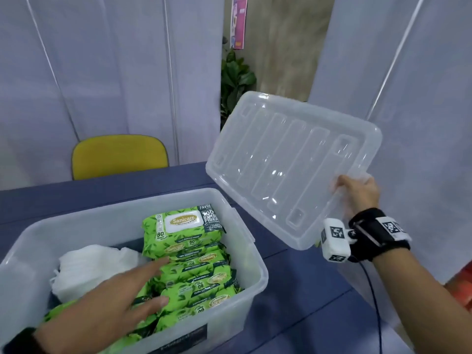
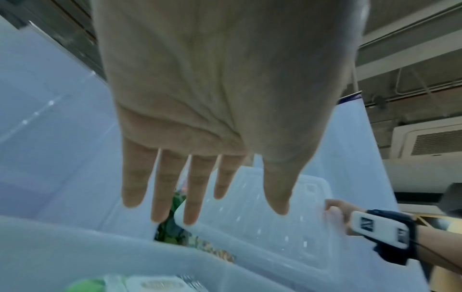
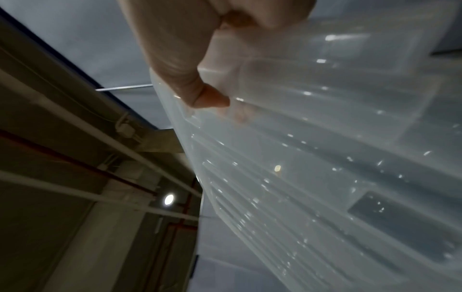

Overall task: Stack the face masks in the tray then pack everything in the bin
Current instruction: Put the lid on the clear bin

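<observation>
A translucent bin (image 1: 255, 274) stands on the blue table at lower left. Inside it lie several green wipe packs (image 1: 194, 254) on the right and a stack of white face masks (image 1: 94, 267) on the left. My left hand (image 1: 115, 300) is spread flat with straight fingers over the packs; in the left wrist view the left hand (image 2: 205, 197) shows an open palm. My right hand (image 1: 357, 192) grips the edge of the clear bin lid (image 1: 288, 162), held tilted in the air right of the bin. The right wrist view shows the thumb (image 3: 202, 94) pinching the lid (image 3: 325, 158).
A yellow chair (image 1: 120, 154) stands behind the blue table (image 1: 306, 302). White curtains hang around, with a green plant (image 1: 235, 80) in the gap. A cable runs down from my right wrist band (image 1: 375, 233).
</observation>
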`<state>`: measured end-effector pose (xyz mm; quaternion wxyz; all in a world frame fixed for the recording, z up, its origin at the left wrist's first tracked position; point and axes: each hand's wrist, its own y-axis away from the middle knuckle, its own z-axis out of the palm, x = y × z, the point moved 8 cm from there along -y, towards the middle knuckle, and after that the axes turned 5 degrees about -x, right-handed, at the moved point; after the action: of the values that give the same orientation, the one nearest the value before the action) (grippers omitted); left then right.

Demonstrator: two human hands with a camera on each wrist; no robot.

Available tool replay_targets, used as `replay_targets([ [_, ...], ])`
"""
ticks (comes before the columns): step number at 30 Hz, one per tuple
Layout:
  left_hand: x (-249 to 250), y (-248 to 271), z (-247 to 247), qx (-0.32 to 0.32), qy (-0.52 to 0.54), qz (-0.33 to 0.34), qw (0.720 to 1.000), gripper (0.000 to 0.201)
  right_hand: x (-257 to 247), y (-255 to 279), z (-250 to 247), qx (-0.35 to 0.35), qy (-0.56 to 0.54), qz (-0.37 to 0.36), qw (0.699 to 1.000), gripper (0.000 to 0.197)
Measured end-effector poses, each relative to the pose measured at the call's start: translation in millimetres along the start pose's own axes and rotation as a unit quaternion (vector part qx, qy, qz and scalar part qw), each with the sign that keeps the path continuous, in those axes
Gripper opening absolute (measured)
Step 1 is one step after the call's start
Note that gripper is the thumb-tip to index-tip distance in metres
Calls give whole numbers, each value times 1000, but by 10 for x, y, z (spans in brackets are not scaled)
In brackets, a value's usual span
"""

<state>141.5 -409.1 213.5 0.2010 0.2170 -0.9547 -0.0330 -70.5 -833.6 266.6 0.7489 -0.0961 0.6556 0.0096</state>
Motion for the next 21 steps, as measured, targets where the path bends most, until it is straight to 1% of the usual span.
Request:
replay_targets([
  [1,-130,23,-116,32,16,-16,999,90,-135,20,41,-9,-37,-19,999,32],
  [3,-264,132,-447,114,34,-11,993,83,-398,115,198,-42,-97,-40,994,37],
  [5,-316,182,-751,165,47,-11,985,69,-625,177,307,-92,-121,-68,986,30],
  [6,-415,247,-915,207,56,-27,976,63,-747,250,421,-132,-133,-78,979,23],
  [7,-533,314,-1092,249,81,-52,964,62,-830,297,525,-163,-136,-85,974,20],
  [8,-674,394,-1260,293,105,-76,947,66,-874,322,633,-192,-136,-80,969,22],
  [9,-807,491,-1423,335,126,-96,929,77,-883,339,746,-214,-140,-67,964,22],
  [10,-962,586,-1565,374,153,-110,908,93,-891,361,851,-234,-125,-59,962,21],
  [11,-1079,689,-1676,407,189,-122,885,107,-902,404,949,-248,-98,-56,962,18],
  [12,-1206,777,-1731,427,241,-131,862,112,-895,446,1059,-273,-71,-58,958,17],
  [13,-1298,839,-1744,435,300,-128,839,107,-882,500,1169,-294,-56,-60,952,22],
  [14,-1352,886,-1727,434,357,-121,818,92,-859,555,1264,-315,-46,-61,946,33],
  [15,-1343,940,-1706,432,395,-112,803,68,-835,613,1350,-332,-38,-60,941,40],
  [16,-1339,1004,-1676,434,409,-108,795,42,-802,669,1418,-347,-46,-48,936,39],
  [17,-1348,1084,-1649,448,407,-110,788,25,-794,742,1467,-365,-74,-31,928,33],
  [18,-1392,1174,-1612,467,402,-114,779,21,-795,816,1521,-384,-104,-14,918,28],
  [19,-1443,1269,-1572,488,399,-116,767,22,-787,855,1564,-394,-122,-6,911,25],
  [21,-1552,1414,-1482,518,402,-119,746,27,-785,949,1628,-409,-120,-9,904,14],
])
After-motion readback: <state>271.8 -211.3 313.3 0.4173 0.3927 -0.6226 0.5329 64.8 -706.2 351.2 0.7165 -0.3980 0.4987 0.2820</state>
